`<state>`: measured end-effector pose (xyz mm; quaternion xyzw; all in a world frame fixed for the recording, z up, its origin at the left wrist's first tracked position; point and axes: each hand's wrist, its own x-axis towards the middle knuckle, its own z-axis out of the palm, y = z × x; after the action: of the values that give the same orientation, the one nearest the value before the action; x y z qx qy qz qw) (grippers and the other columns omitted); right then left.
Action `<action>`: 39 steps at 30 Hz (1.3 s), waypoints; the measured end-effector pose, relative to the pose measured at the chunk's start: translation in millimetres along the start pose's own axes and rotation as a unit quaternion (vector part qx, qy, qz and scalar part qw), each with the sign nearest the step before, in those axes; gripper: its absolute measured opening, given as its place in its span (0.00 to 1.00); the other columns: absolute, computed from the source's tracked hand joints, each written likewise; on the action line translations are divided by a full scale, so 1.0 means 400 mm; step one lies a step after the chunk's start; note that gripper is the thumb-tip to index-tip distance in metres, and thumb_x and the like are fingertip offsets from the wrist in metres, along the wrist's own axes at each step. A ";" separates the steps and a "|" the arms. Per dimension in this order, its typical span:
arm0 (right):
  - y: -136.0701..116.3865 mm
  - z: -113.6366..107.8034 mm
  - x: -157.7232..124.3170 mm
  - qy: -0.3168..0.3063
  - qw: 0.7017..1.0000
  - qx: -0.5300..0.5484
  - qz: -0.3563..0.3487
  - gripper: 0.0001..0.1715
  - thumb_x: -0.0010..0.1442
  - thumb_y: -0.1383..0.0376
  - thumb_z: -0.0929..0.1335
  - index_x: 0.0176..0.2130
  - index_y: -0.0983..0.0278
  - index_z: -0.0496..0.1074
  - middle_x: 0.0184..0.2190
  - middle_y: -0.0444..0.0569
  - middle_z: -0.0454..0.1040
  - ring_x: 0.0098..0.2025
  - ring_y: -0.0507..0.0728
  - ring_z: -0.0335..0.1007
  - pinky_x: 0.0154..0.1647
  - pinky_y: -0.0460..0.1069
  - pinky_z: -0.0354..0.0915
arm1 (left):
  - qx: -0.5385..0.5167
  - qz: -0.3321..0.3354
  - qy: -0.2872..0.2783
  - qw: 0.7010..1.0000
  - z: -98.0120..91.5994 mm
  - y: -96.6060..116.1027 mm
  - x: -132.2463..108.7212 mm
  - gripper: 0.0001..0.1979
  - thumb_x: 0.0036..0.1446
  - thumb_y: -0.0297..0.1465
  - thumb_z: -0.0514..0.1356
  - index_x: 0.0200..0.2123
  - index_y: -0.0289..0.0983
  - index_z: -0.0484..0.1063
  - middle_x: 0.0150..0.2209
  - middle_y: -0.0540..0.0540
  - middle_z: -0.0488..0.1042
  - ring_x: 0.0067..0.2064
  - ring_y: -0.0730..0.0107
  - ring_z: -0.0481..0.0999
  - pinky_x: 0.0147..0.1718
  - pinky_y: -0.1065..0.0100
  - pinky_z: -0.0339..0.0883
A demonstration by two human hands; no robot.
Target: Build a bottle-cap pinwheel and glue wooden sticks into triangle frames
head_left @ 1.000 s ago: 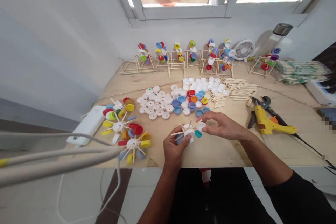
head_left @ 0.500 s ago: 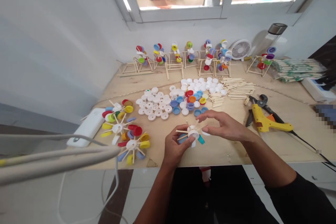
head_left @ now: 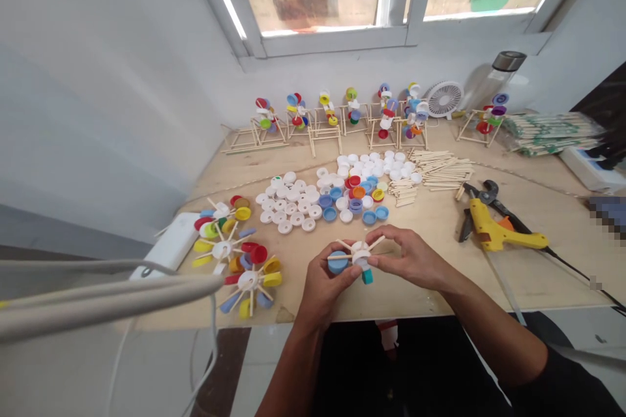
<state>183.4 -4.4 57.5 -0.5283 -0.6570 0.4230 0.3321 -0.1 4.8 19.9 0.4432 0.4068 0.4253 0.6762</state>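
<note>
A small wheel [head_left: 359, 255] made of a white bottle-cap hub with thin wooden spokes and blue caps on some spoke ends is held over the near edge of the wooden board [head_left: 430, 254]. My left hand [head_left: 323, 283] grips it from below, fingers closed round the hub. My right hand [head_left: 411, 254] comes in from the right, its fingertips pinching the wheel at the hub and spokes. Loose bottle caps [head_left: 332, 199], white and coloured, lie just beyond the hands.
Three finished cap wheels [head_left: 235, 251] lie at the left beside a white power bank [head_left: 169, 247]. A yellow glue gun [head_left: 499, 231] and pliers [head_left: 482, 195] lie right, wooden sticks [head_left: 437, 169] behind. Stick-frame models [head_left: 342, 114], a fan [head_left: 443, 99] and a bottle line the wall.
My right hand has closed in from open and spread beside the wheel to pinching it. The wheel has turned in my left hand. The camera has shifted slightly.
</note>
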 end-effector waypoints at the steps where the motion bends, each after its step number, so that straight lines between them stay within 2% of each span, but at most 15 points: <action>1: -0.001 0.006 -0.002 0.006 1.000 0.000 -0.003 0.13 0.54 0.58 0.70 0.39 0.61 0.72 0.41 0.46 0.74 0.46 0.57 0.69 0.50 0.51 0.61 | -0.002 -0.005 0.003 1.000 0.001 0.001 -0.002 0.15 0.39 0.34 0.70 0.32 0.36 0.73 0.38 0.47 0.75 0.34 0.70 0.72 0.33 0.72 0.64; 4: -0.003 0.007 -0.006 0.007 1.000 -0.003 -0.017 0.14 0.54 0.58 0.69 0.41 0.60 0.72 0.41 0.46 0.75 0.47 0.56 0.69 0.51 0.51 0.61 | -0.009 -0.013 0.009 1.000 0.001 0.003 -0.004 0.14 0.39 0.34 0.70 0.30 0.35 0.73 0.30 0.50 0.73 0.30 0.73 0.69 0.30 0.74 0.62; 6: 0.003 -0.008 -0.004 0.009 0.999 -0.011 -0.029 0.15 0.56 0.57 0.68 0.43 0.60 0.72 0.43 0.47 0.74 0.47 0.56 0.68 0.51 0.52 0.61 | -0.026 -0.017 0.018 0.999 -0.002 0.002 -0.002 0.14 0.39 0.33 0.70 0.29 0.35 0.72 0.30 0.50 0.73 0.29 0.74 0.69 0.30 0.74 0.61; 8: 0.022 -0.029 0.004 0.048 0.997 -0.042 -0.034 0.17 0.58 0.56 0.66 0.45 0.61 0.71 0.44 0.48 0.74 0.48 0.57 0.68 0.51 0.53 0.61 | -0.060 -0.013 0.046 0.997 -0.007 -0.002 0.002 0.14 0.39 0.32 0.70 0.29 0.35 0.72 0.32 0.50 0.73 0.30 0.74 0.70 0.30 0.74 0.62; 11: 0.068 -0.054 0.025 0.141 0.972 -0.190 0.015 0.16 0.60 0.58 0.63 0.46 0.61 0.70 0.44 0.49 0.73 0.44 0.55 0.70 0.46 0.51 0.64 | -0.132 -0.008 0.096 0.987 -0.013 -0.007 0.009 0.15 0.37 0.31 0.71 0.29 0.35 0.72 0.31 0.49 0.73 0.31 0.74 0.70 0.31 0.74 0.62; 13: 0.096 -0.057 0.041 0.162 0.945 -0.280 0.053 0.15 0.60 0.61 0.63 0.46 0.62 0.70 0.45 0.50 0.73 0.42 0.55 0.70 0.42 0.50 0.65 | -0.177 -0.013 0.114 0.977 -0.014 -0.008 0.013 0.16 0.36 0.31 0.71 0.30 0.35 0.72 0.31 0.49 0.74 0.31 0.74 0.71 0.33 0.73 0.64; 18: 0.121 -0.027 0.077 0.144 0.921 -0.355 0.072 0.16 0.57 0.63 0.65 0.46 0.62 0.70 0.44 0.54 0.71 0.47 0.61 0.66 0.43 0.52 0.63 | -0.238 -0.027 0.128 0.962 -0.011 -0.007 0.019 0.19 0.36 0.29 0.72 0.35 0.36 0.72 0.34 0.49 0.75 0.35 0.72 0.74 0.38 0.72 0.65; 22: 0.123 -0.018 0.088 0.145 0.909 -0.382 0.080 0.15 0.57 0.64 0.64 0.44 0.63 0.70 0.42 0.55 0.71 0.47 0.62 0.66 0.43 0.53 0.61 | -0.237 -0.026 0.125 0.963 -0.009 -0.010 0.023 0.18 0.37 0.28 0.71 0.34 0.35 0.72 0.34 0.48 0.76 0.35 0.72 0.75 0.38 0.72 0.66; 26: 0.125 -0.029 0.063 0.143 0.911 -0.378 0.080 0.12 0.56 0.64 0.64 0.41 0.63 0.70 0.39 0.52 0.72 0.43 0.59 0.67 0.41 0.51 0.62 | -0.236 -0.022 0.125 0.963 -0.006 -0.014 0.027 0.15 0.38 0.28 0.71 0.32 0.34 0.72 0.31 0.49 0.75 0.33 0.74 0.74 0.36 0.73 0.66; 29: 0.120 -0.029 0.027 0.133 0.926 -0.347 0.064 0.11 0.55 0.62 0.65 0.40 0.62 0.69 0.38 0.48 0.73 0.41 0.56 0.68 0.40 0.49 0.62 | -0.229 -0.020 0.119 0.966 -0.001 -0.015 0.029 0.16 0.39 0.28 0.71 0.32 0.35 0.71 0.31 0.50 0.75 0.33 0.74 0.74 0.35 0.73 0.66; 33: 0.111 -0.008 -0.005 0.122 0.942 -0.312 0.032 0.11 0.56 0.61 0.65 0.40 0.62 0.68 0.38 0.49 0.72 0.40 0.58 0.66 0.40 0.51 0.62 | -0.214 -0.024 0.109 0.970 0.007 -0.015 0.032 0.16 0.39 0.29 0.71 0.32 0.35 0.70 0.31 0.50 0.74 0.32 0.75 0.73 0.35 0.73 0.65; 39: 0.117 0.018 0.001 0.101 0.919 -0.381 -0.004 0.10 0.56 0.64 0.64 0.41 0.62 0.69 0.37 0.52 0.72 0.41 0.61 0.65 0.41 0.54 0.60 | -0.176 -0.020 0.113 0.978 0.012 -0.017 0.035 0.17 0.39 0.31 0.71 0.32 0.35 0.69 0.31 0.51 0.73 0.31 0.75 0.72 0.33 0.74 0.63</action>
<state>196.2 -1.6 11.8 -0.6523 -0.7334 0.0841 0.1720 10.2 15.1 12.3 0.2582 0.4081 0.5237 0.7018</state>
